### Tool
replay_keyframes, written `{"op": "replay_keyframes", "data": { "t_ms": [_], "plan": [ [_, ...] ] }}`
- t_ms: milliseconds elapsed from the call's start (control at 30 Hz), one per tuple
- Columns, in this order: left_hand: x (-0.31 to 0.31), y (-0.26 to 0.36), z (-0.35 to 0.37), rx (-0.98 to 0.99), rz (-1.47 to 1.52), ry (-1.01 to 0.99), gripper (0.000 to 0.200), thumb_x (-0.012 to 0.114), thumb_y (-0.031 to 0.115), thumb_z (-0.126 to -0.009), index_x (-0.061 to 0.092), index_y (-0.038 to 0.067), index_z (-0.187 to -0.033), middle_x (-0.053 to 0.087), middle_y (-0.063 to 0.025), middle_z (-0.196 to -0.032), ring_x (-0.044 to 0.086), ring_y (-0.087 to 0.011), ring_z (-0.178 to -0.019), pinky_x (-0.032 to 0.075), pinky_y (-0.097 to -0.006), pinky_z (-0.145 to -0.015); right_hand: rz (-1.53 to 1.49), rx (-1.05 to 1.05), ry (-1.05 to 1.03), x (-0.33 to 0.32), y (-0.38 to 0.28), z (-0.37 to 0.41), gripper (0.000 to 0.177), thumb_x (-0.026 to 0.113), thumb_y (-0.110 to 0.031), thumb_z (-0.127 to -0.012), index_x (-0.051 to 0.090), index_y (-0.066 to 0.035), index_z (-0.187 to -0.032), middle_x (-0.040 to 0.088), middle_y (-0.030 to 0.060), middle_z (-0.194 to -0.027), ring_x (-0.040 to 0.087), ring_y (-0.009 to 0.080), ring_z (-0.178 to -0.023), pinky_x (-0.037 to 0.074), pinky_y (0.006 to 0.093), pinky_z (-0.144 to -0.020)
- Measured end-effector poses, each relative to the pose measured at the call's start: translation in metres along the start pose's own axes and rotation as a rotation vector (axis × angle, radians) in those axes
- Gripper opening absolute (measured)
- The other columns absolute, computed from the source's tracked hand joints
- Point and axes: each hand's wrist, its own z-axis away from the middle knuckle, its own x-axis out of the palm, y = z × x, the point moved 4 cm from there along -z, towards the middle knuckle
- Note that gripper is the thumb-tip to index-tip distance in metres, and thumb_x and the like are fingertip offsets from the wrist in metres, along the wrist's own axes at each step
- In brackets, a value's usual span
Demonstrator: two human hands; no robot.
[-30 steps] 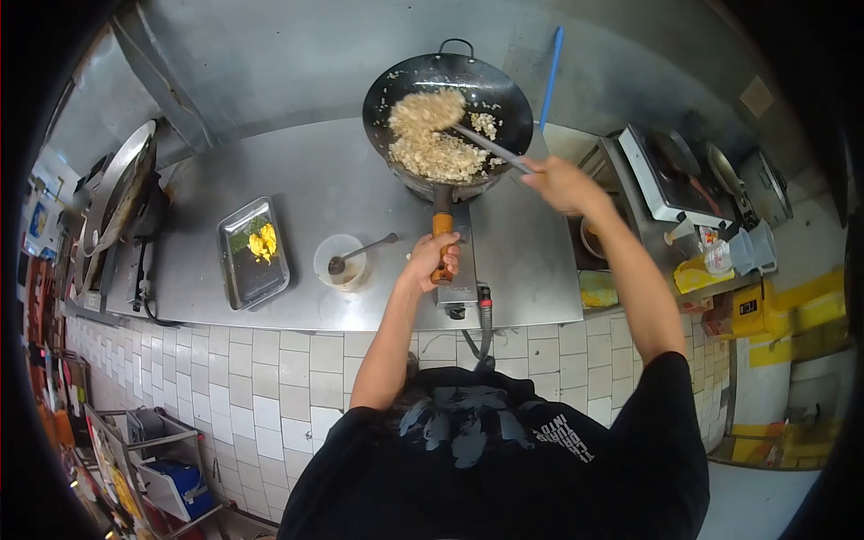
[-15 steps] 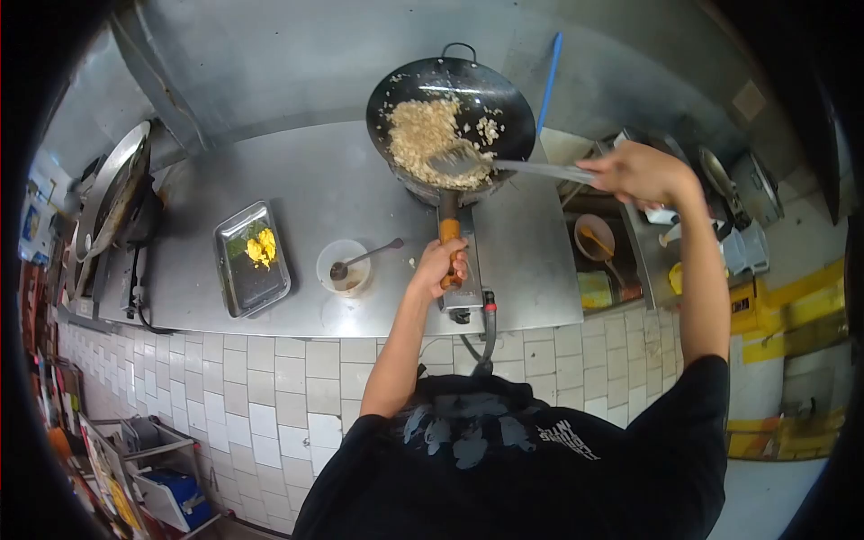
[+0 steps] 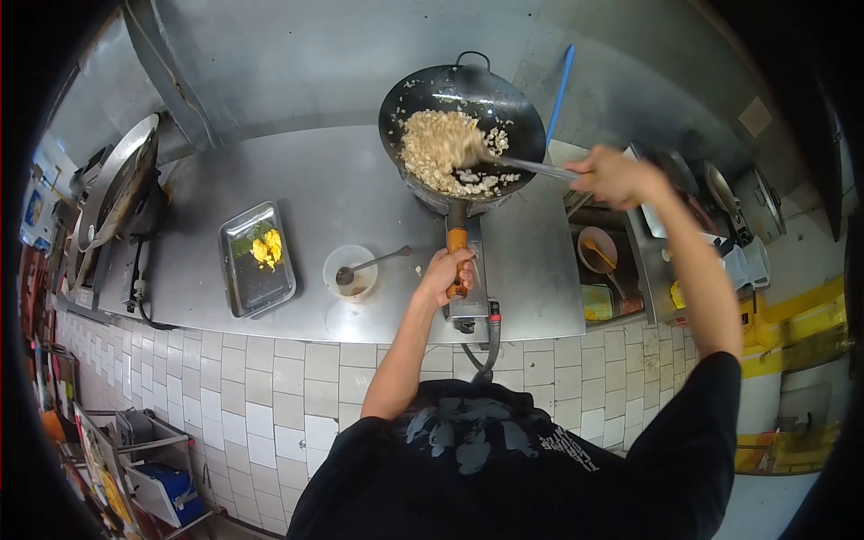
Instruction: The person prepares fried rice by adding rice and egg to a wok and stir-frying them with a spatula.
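My left hand (image 3: 444, 275) is wrapped round the wooden handle (image 3: 457, 239) of a black wok (image 3: 517, 103), which sits on a portable gas stove (image 3: 468, 310). My right hand (image 3: 615, 175) grips a long metal spatula (image 3: 540, 168) from the right. The spatula's head is blurred among the food at the wok's middle and partly hidden by it. Pale brown fried rice (image 3: 427, 148) is heaped on the wok's left side, with loose grains scattered to the right and near the front rim.
Left on the steel counter (image 3: 180, 297) are a metal tray (image 3: 261, 301) holding yellow and green food, and a clear tub (image 3: 337, 261) with a dark spoon (image 3: 391, 256). Another large pan (image 3: 121, 184) stands far left. A blue stick (image 3: 561, 94) leans behind. A lower shelf holds a bowl (image 3: 591, 261).
The spatula's head has swept up through the rice toward the wok's middle, and some grains have spread along the front. My left hand keeps its hold. The whole view has shifted slightly.
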Motion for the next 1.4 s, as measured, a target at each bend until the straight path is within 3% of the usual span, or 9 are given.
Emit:
{"op": "replay_keyframes", "data": {
  "t_ms": [100, 433, 867, 933, 1067, 1167, 1233, 1300, 1400],
  "plan": [
    [-0.002, 0.000, 0.001, -0.006, 0.007, 0.006, 0.019, 0.063, 0.010, -0.092, 0.044, 0.010, -0.096, 0.048, 0.0016, -0.068, 0.044, -0.0059, -0.050, 0.039, -0.0240, -0.045, 0.217, -0.331, 0.442, 0.070, 0.023, -0.036, 0.040, 0.063, -0.025, -0.095, 0.061, -0.011, -0.132, 0.068, 0.0232, -0.092, 0.064, 0.0448, -0.089, 0.051, 0.0484, -0.085],
    [0.018, 0.032, -0.030, -0.020, 0.027, -0.088, 0.019, 0.072, 0.011, -0.088, 0.053, 0.008, -0.084, 0.049, 0.0028, -0.061, 0.047, -0.0104, -0.046, 0.041, -0.0279, -0.046, -0.097, -0.265, 0.309, 0.131, 0.036, -0.018, 0.045, 0.059, -0.030, -0.097, 0.054, -0.017, -0.140, 0.066, 0.0261, -0.101, 0.060, 0.0432, -0.105, 0.047, 0.0495, -0.095],
    [0.117, 0.123, 0.013, 0.355, -0.426, 0.068, 0.025, 0.049, 0.022, -0.095, 0.053, 0.016, -0.071, 0.050, 0.0052, -0.060, 0.044, -0.0102, -0.049, 0.032, -0.0278, -0.044, 0.306, -0.354, 1.001, -0.015, 0.067, 0.101, 0.051, 0.058, -0.001, -0.082, 0.059, -0.011, -0.132, 0.065, 0.0191, -0.085, 0.063, 0.0393, -0.079, 0.050, 0.0489, -0.071],
    [0.072, 0.041, 0.060, 0.239, -0.269, 0.079, 0.022, 0.049, 0.022, -0.096, 0.053, 0.016, -0.076, 0.048, 0.0055, -0.061, 0.043, -0.0085, -0.048, 0.031, -0.0264, -0.043, 0.388, -0.333, 0.822, 0.003, 0.079, 0.108, 0.063, 0.073, -0.007, -0.074, 0.058, -0.012, -0.136, 0.062, 0.0189, -0.090, 0.063, 0.0386, -0.080, 0.051, 0.0465, -0.074],
    [0.121, 0.087, 0.048, 0.223, -0.192, -0.121, 0.021, 0.052, 0.023, -0.098, 0.050, 0.016, -0.078, 0.044, 0.0064, -0.061, 0.040, -0.0060, -0.042, 0.029, -0.0224, -0.040, 0.382, -0.320, 0.980, -0.008, 0.080, 0.128, 0.042, 0.078, -0.011, -0.070, 0.073, -0.010, -0.112, 0.061, 0.0124, -0.083, 0.065, 0.0294, -0.073, 0.050, 0.0428, -0.062],
    [0.083, 0.022, 0.087, 0.389, -0.161, 0.055, 0.017, 0.049, 0.018, -0.099, 0.053, 0.014, -0.082, 0.046, 0.0046, -0.060, 0.040, -0.0072, -0.042, 0.030, -0.0252, -0.037, 0.523, -0.311, 0.793, 0.009, 0.067, 0.151, 0.028, 0.064, -0.005, -0.077, 0.075, -0.007, -0.103, 0.065, 0.0194, -0.075, 0.067, 0.0338, -0.069, 0.054, 0.0422, -0.065],
    [0.133, 0.125, 0.025, 0.583, -0.199, -0.294, 0.018, 0.044, 0.017, -0.102, 0.056, 0.013, -0.089, 0.051, 0.0027, -0.065, 0.044, -0.0076, -0.047, 0.033, -0.0254, -0.040, 0.512, -0.418, 1.064, -0.011, 0.075, 0.166, 0.028, 0.064, -0.006, -0.077, 0.073, -0.008, -0.103, 0.065, 0.0197, -0.073, 0.067, 0.0329, -0.069, 0.052, 0.0427, -0.061],
    [0.157, 0.162, -0.031, 0.371, -0.033, -0.794, 0.022, 0.038, 0.018, -0.104, 0.058, 0.010, -0.100, 0.057, -0.0001, -0.076, 0.051, -0.0065, -0.056, 0.038, -0.0229, -0.047, 0.457, -0.131, 0.896, -0.022, 0.063, 0.166, 0.043, 0.076, -0.019, -0.076, 0.069, -0.013, -0.118, 0.070, 0.0228, -0.092, 0.070, 0.0276, -0.091, 0.054, 0.0380, -0.085],
    [0.007, -0.032, 0.059, 0.102, 0.311, -0.622, 0.021, 0.040, 0.018, -0.103, 0.059, 0.010, -0.102, 0.053, -0.0003, -0.074, 0.050, -0.0062, -0.055, 0.039, -0.0225, -0.048, 0.526, -0.328, 0.670, 0.037, 0.051, 0.172, 0.050, 0.073, -0.014, -0.075, 0.066, -0.012, -0.124, 0.066, 0.0188, -0.082, 0.066, 0.0303, -0.081, 0.051, 0.0406, -0.075]
  ]
}}
